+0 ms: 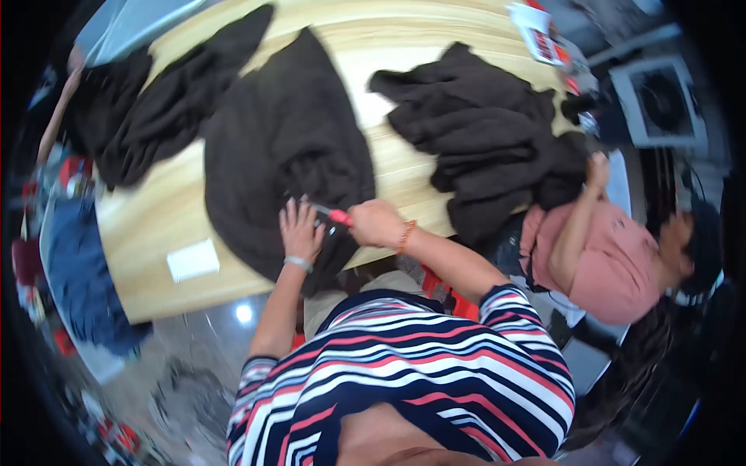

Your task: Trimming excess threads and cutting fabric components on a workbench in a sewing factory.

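A dark brown garment of thick cloth lies spread on the wooden table in front of me, its near end hanging over the front edge. My left hand rests on it with the fingers stretched out. Just to the right, my right hand is closed round a red-handled tool. Its thin metal end points left, toward my left fingertips. Blur hides what kind of tool it is. Small shiny spots show on the cloth beside my hands.
More dark garments lie at the left and right. A white card is near the front edge. At the right sits a person in a pink top, a hand on the cloth; another person's arm reaches in at far left.
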### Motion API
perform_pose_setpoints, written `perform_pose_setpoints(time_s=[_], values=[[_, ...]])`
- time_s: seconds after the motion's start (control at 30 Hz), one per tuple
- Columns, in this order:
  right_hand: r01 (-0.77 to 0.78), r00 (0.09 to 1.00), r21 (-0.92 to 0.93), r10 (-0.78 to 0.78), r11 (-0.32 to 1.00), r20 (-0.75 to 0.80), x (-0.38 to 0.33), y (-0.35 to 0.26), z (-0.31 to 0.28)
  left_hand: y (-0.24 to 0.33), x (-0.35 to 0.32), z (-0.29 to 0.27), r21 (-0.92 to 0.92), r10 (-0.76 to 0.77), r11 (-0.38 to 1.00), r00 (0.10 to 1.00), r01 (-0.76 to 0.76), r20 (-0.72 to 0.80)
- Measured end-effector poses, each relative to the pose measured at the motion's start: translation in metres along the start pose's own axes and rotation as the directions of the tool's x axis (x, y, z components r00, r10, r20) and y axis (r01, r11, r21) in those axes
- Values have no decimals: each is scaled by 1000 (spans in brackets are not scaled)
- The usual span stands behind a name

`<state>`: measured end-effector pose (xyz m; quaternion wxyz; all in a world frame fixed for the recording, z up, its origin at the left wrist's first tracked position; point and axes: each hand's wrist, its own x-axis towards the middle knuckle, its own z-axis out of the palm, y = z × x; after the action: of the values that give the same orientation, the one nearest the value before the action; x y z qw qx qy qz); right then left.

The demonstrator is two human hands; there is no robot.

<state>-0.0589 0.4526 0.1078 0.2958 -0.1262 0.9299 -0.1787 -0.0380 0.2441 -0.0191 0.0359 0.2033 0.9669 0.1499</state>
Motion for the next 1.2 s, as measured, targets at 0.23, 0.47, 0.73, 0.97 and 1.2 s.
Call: perform_pose_setpoints(time_s=[0.23,0.47,0.73,0.97,1.2], values=[[-86,983,162,110,983,-144,-52,44,2,26,-24,-26,77,-453,888,891,454,-35],[-233,930,314,305,921,-206,-108,95,11,8,52,16,-153,-336,927,940,341,56],[-335,812,461,500,822,-300,-168,125,28,212,251,-187,-739,-105,670,977,-68,-184],[-213,801,362,374,908,-467,-163,123,66,371,272,-181,-872,348,-71,807,-485,-478],[-229,897,477,374,849,-234,-112,118,40,222,191,-57,-694,637,540,770,-477,-33]])
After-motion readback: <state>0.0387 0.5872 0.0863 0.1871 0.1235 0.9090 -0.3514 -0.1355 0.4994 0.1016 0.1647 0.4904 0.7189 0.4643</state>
